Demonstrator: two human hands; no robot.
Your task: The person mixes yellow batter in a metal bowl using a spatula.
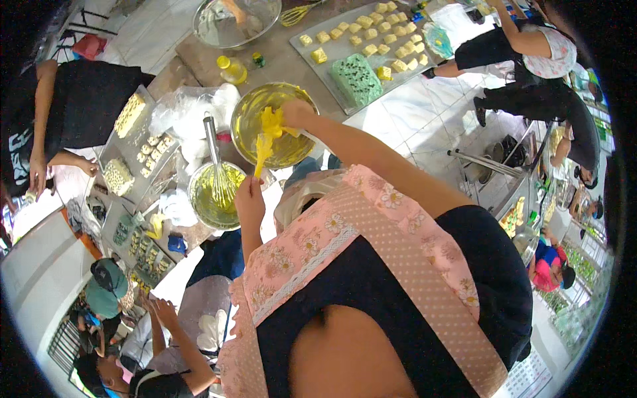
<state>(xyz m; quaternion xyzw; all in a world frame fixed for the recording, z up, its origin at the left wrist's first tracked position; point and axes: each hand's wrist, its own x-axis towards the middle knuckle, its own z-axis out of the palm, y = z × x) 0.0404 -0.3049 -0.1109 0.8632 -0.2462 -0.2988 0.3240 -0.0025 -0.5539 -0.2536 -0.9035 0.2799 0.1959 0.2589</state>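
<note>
My left hand (250,195) grips the handle of a yellow spatula (264,149), whose blade is coated with yellow cream. Over a metal bowl (239,119) smeared with the same cream, my right hand (296,115) is at a lump of yellow cream (271,122) just above the spatula's blade; whether its fingers hold something beneath the cream, I cannot tell. Below and left of that bowl stands a second metal bowl (199,211) with yellow-green cream, and a wire whisk (219,184) rests in it.
A tray (343,102) holds small cake pieces and a green frosted cake (356,79). A yellow-capped bottle (232,69) stands beside the cream bowl, near a plastic bag (184,112). Another tray (107,154) bears decorated cakes. Other people are on several sides; one has a hand in a large bowl (211,37).
</note>
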